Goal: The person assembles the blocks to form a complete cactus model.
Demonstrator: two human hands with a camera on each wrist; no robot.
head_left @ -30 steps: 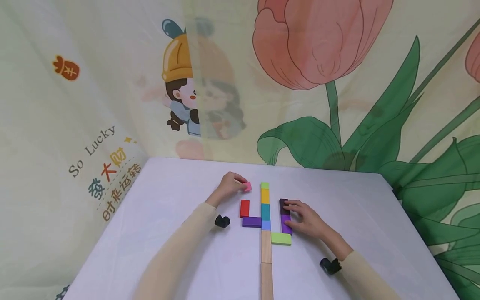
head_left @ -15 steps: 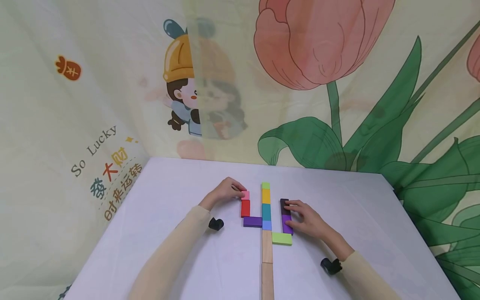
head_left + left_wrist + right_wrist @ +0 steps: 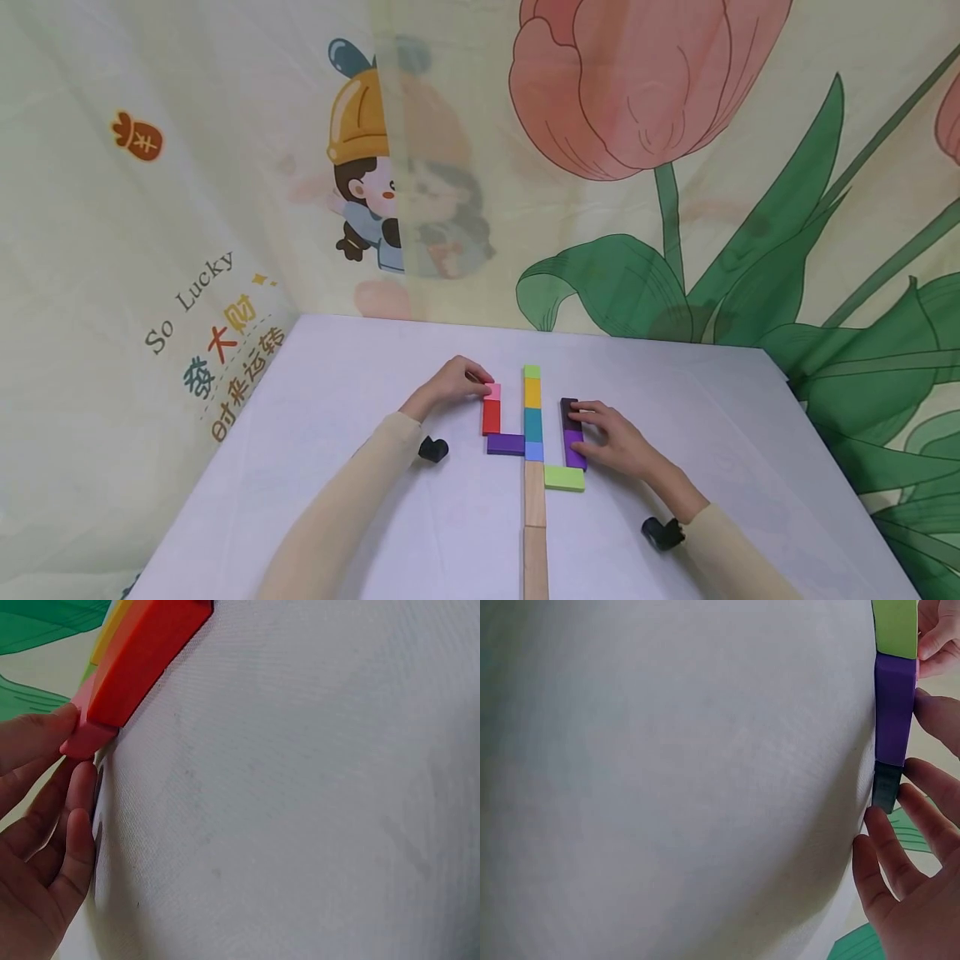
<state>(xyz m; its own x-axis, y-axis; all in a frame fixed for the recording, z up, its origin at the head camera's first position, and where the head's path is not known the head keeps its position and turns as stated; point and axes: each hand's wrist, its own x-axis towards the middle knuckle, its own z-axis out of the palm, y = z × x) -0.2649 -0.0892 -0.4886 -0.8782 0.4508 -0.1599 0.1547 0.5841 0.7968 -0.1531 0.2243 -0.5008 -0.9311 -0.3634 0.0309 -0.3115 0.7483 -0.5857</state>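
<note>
My left hand [image 3: 455,381] pinches a small pink block [image 3: 492,391] between thumb and fingers. That block sits against the far end of a red block [image 3: 491,417], as the left wrist view also shows. Below the red one, a dark purple block [image 3: 506,444] lies crosswise, reaching to the central column. On the other side, my right hand [image 3: 617,439] rests by a black block [image 3: 569,412] and a purple block [image 3: 573,448] lined up end to end. Its thumb touches the purple block, and its fingertips lie at the black one. A light green block [image 3: 564,478] adjoins the purple block's near end.
Down the middle of the white table [image 3: 360,358] runs a column of a green block [image 3: 532,372], a yellow block [image 3: 532,392], a teal block [image 3: 533,424], a blue block [image 3: 534,451] and wooden blocks [image 3: 535,493]. A printed curtain [image 3: 450,308] hangs behind.
My left hand has drawn the pink block nearer and set it against the red block's far end; over the last half second it hardly moves. The right hand stays put.
</note>
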